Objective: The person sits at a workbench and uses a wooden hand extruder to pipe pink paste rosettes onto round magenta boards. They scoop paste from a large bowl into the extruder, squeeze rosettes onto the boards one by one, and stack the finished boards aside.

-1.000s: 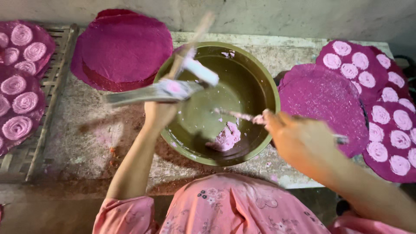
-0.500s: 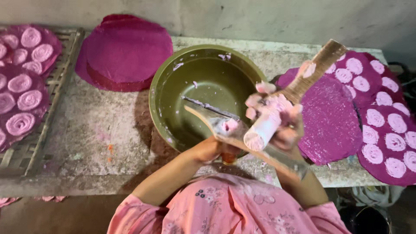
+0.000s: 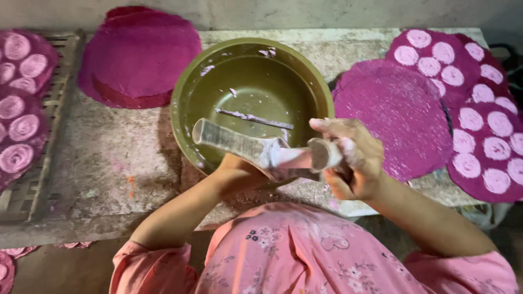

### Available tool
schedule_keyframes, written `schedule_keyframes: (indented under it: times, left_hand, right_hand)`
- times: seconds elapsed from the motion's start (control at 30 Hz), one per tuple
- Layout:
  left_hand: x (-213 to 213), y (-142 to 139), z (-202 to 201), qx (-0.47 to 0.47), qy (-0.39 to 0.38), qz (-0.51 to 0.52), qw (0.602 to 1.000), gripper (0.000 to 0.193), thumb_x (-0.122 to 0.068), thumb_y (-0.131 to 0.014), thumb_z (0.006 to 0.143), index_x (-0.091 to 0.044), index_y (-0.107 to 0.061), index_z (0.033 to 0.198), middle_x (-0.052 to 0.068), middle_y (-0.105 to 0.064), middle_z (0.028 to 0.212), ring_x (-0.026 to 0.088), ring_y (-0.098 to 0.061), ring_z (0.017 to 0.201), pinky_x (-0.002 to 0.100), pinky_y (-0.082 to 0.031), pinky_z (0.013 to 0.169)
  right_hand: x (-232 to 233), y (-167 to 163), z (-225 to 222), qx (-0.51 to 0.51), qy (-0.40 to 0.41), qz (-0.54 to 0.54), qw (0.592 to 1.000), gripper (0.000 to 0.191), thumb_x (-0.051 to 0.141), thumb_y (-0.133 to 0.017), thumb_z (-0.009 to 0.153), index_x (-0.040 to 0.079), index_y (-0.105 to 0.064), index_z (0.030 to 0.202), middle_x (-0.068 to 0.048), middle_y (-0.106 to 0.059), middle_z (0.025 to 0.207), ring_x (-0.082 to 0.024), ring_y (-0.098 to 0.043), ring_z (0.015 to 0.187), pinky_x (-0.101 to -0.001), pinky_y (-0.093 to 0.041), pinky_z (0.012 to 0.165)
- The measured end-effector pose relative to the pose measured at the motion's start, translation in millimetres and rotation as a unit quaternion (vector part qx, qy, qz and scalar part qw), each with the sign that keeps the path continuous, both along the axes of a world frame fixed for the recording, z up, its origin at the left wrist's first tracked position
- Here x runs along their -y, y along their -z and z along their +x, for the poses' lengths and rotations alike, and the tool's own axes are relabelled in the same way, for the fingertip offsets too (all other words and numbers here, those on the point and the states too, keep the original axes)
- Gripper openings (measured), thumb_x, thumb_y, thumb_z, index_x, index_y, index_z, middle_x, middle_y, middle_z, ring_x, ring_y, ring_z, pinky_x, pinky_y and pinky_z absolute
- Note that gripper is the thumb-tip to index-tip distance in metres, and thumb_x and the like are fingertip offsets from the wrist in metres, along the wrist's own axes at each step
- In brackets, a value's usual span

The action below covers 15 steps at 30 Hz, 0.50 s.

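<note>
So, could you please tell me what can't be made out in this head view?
- Left hand: its fingers are hidden behind the flat tool.
- Right hand: what it grips is hidden by pale paste.
- Discs on the rack: cut off by the left edge.
- Spotted discs: cut off by the right edge.

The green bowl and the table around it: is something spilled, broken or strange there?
Nothing broken. Pale paste streaks the green bowl inside, and faint pink stains mark the stone table beside it. Both hands grip a paste-smeared flat tool.
</note>
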<state>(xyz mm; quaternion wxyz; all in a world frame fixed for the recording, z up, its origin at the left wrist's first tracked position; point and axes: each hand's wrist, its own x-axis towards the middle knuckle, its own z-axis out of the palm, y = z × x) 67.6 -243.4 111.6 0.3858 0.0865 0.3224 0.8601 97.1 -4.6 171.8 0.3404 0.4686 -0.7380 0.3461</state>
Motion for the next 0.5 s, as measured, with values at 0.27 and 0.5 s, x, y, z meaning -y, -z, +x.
schedule_keyframes:
  times: [0.27,0.5]
  left_hand:
    - [-10,-6,41,-0.106,-0.032,0.014,0.994,0.069,-0.003,-0.082,0.08,-0.004,-0.052,0.142,0.012,-0.063,0.136,0.022,-0.064,0.124,0.04,-0.053,0.107]
    - [-56,-8,16,-0.328,0.029,-0.176,0.928,0.067,-0.005,-0.08,0.081,-0.008,-0.052,0.141,0.007,-0.061,0.138,0.02,-0.059,0.13,0.039,-0.049,0.109]
  right_hand:
    - [-13,16,17,0.017,-0.023,0.027,0.999,0.042,0.026,-0.066,0.101,0.014,-0.051,0.139,-0.026,-0.063,0.133,-0.041,-0.068,0.114,-0.0488,-0.06,0.098]
    - [-67,24,24,0.163,-0.044,-0.041,0.985,0.066,0.036,-0.055,0.105,0.0,-0.03,0.154,-0.025,-0.044,0.151,-0.046,-0.049,0.135,-0.0564,-0.037,0.116]
